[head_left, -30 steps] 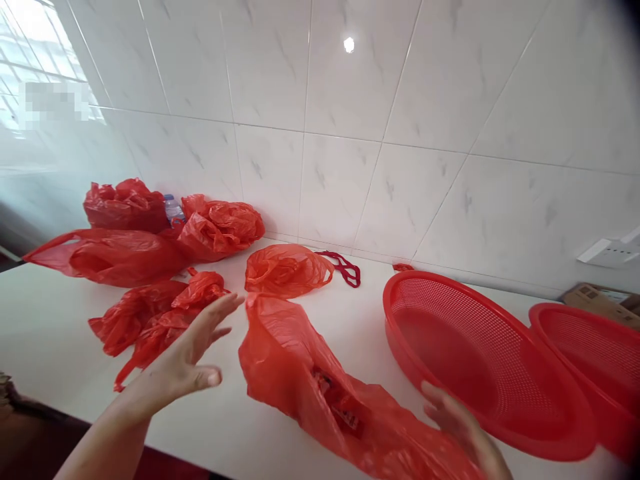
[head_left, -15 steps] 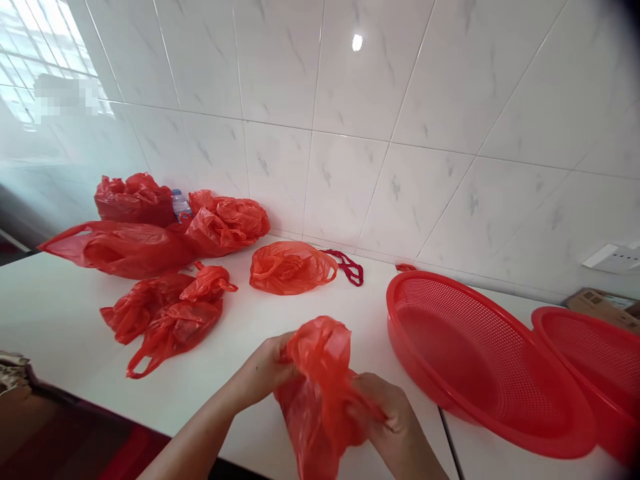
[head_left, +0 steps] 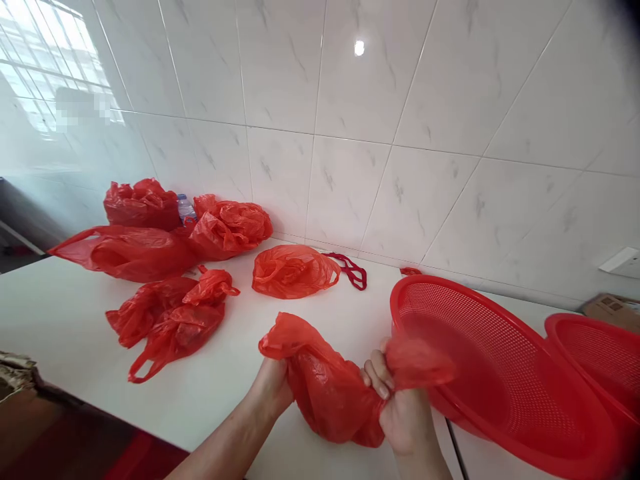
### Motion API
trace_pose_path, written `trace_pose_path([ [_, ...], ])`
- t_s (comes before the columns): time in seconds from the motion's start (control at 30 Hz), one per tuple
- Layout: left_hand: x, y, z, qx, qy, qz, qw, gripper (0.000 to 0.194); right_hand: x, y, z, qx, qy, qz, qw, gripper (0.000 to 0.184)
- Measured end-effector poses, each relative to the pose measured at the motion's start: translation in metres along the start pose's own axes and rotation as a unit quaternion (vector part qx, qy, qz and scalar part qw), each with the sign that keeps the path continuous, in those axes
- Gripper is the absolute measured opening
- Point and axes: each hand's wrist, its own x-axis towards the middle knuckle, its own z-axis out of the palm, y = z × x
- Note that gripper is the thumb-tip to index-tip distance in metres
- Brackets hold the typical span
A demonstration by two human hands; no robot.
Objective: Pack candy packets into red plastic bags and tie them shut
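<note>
A thin red plastic bag (head_left: 333,393) stretches between my two hands above the white table (head_left: 240,353). My left hand (head_left: 276,385) grips its left end, the fingers mostly covered by the film. With curled fingers, my right hand (head_left: 393,393) clasps the gathered right part, and a blurred flap sticks out over the basket's edge. What the bag contains, if anything, cannot be made out. Behind it lies an orange-red plastic bag (head_left: 295,272) with a looped handle, beside a dark red strap (head_left: 353,272).
Several red plastic bags (head_left: 145,253) sit at the left, with a clear bottle (head_left: 185,208) among them. Two red perforated baskets (head_left: 460,347) stand at the right. A cardboard box (head_left: 15,400) is at the lower left; a tiled wall (head_left: 350,187) rises behind.
The held bag has swung from hanging upright to lying more sideways. My right hand has turned, fingers now uppermost, and its end of the bag flares to the right.
</note>
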Motion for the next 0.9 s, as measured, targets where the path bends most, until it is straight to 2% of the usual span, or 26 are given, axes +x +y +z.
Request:
trace_pose_path([
  [0.07,0.000,-0.001,0.007,-0.107,0.070,-0.038,0.991,0.034,-0.006,0.005,0.008,-0.085,-0.009,0.033,0.996,0.019],
  [0.1,0.001,-0.001,0.010,-0.107,0.083,-0.045,0.990,0.035,-0.010,0.007,0.013,-0.136,-0.017,0.053,0.989,0.018],
  [0.17,0.002,0.000,0.018,-0.088,0.094,-0.057,0.990,0.037,-0.016,0.010,0.022,-0.241,-0.039,0.080,0.966,0.048],
  [0.23,0.002,0.001,0.026,-0.063,0.094,-0.058,0.992,0.036,-0.018,0.013,0.029,-0.340,-0.055,0.068,0.936,0.075],
  [0.3,0.003,0.002,0.032,-0.030,0.071,-0.032,0.997,0.033,-0.017,0.016,0.032,-0.405,-0.063,0.056,0.910,0.087],
  [0.33,0.003,0.001,0.035,0.000,0.051,-0.014,0.999,0.030,-0.015,0.016,0.032,-0.419,-0.067,0.057,0.904,0.088],
  [0.37,0.004,0.000,0.036,0.041,0.029,0.002,0.999,0.028,-0.013,0.017,0.032,-0.418,-0.069,0.058,0.904,0.082],
  [0.43,0.004,-0.003,0.035,0.130,-0.009,0.021,0.991,0.022,-0.007,0.016,0.030,-0.381,-0.064,0.054,0.921,0.052],
  [0.5,0.003,-0.007,0.031,0.191,-0.019,0.046,0.980,0.019,-0.003,0.015,0.027,-0.325,-0.036,0.046,0.944,0.017],
  [0.53,0.001,-0.009,0.028,0.215,-0.013,0.071,0.974,0.021,-0.001,0.015,0.026,-0.301,-0.016,0.046,0.952,0.011],
  [0.6,-0.003,-0.010,0.022,0.271,0.005,0.160,0.949,0.034,0.003,0.015,0.022,-0.271,0.034,0.047,0.961,0.017],
  [0.63,-0.005,-0.011,0.020,0.305,0.007,0.215,0.928,0.042,0.005,0.016,0.020,-0.267,0.055,0.048,0.961,0.019],
  [0.73,-0.008,-0.012,0.016,0.389,-0.041,0.354,0.849,0.066,0.010,0.019,0.015,-0.281,0.084,0.045,0.955,0.017],
  [0.77,-0.007,-0.012,0.016,0.408,-0.056,0.375,0.830,0.064,0.011,0.021,0.013,-0.285,0.076,0.049,0.954,0.016],
  [0.83,-0.004,-0.012,0.016,0.434,-0.057,0.369,0.820,0.032,0.011,0.022,0.009,-0.277,0.058,0.069,0.956,0.013],
  [0.87,-0.002,-0.012,0.016,0.435,-0.038,0.348,0.830,0.013,0.010,0.022,0.006,-0.268,0.046,0.083,0.959,0.013],
  [0.9,0.001,-0.011,0.015,0.425,-0.010,0.317,0.848,0.010,0.009,0.021,0.003,-0.255,0.030,0.095,0.962,0.014],
])
